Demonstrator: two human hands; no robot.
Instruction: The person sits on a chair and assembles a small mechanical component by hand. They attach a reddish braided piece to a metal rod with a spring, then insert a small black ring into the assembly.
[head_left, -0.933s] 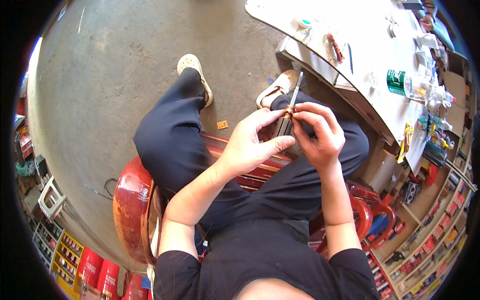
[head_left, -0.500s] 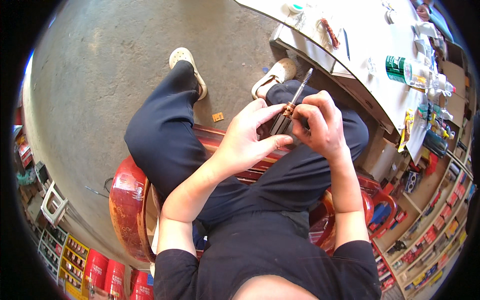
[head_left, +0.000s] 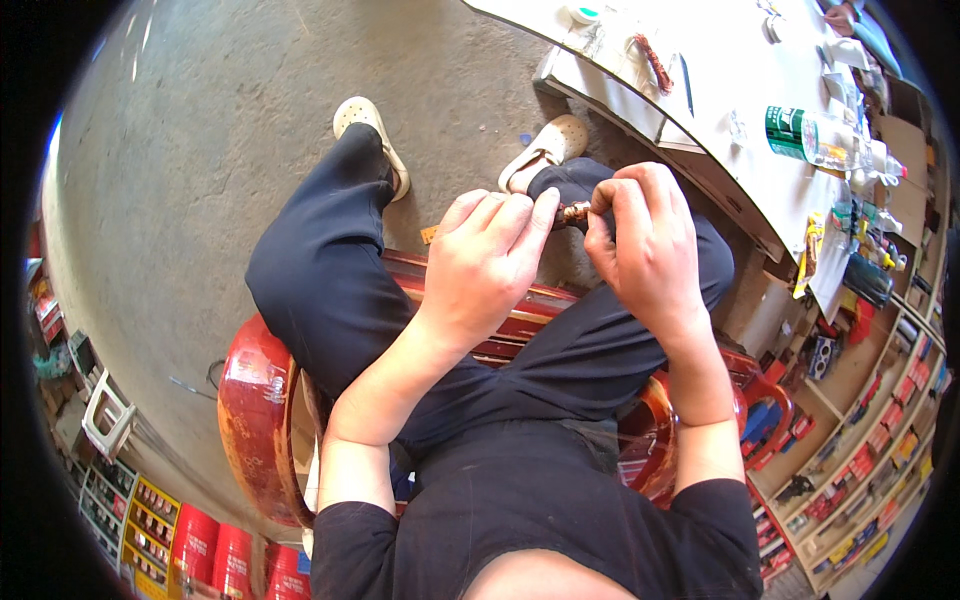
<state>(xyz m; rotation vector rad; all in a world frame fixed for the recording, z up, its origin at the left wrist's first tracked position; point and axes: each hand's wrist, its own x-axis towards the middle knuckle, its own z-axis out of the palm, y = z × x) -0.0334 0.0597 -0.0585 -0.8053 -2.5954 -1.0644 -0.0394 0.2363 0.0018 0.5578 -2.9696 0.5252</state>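
Note:
A small motor armature (head_left: pixel 574 211) lies sideways between my hands, over my right knee. Only its copper-coloured windings and a short dark part show; my fingers cover its core and shaft. My left hand (head_left: pixel 485 255) is closed round its left end, thumb stretched along it. With bent fingers, my right hand (head_left: pixel 645 235) pinches at the right end, the fingertips touching the copper. Whether a loose wire is caught between those fingertips is too small to tell.
At the upper right stands a white table (head_left: pixel 720 60) with a copper wire bundle (head_left: pixel 653 65), a green-labelled plastic bottle (head_left: pixel 790 133) and a yellow packet (head_left: pixel 808 255). I sit on a red wooden chair (head_left: pixel 255 420). Shelves (head_left: pixel 870 450) with boxes line the right; red drums (head_left: pixel 232 560) stand lower left.
The armature has turned from pointing up and away, threaded shaft showing, to lying sideways. My left hand has rolled over and closed round it; the right hand stays at the copper part.

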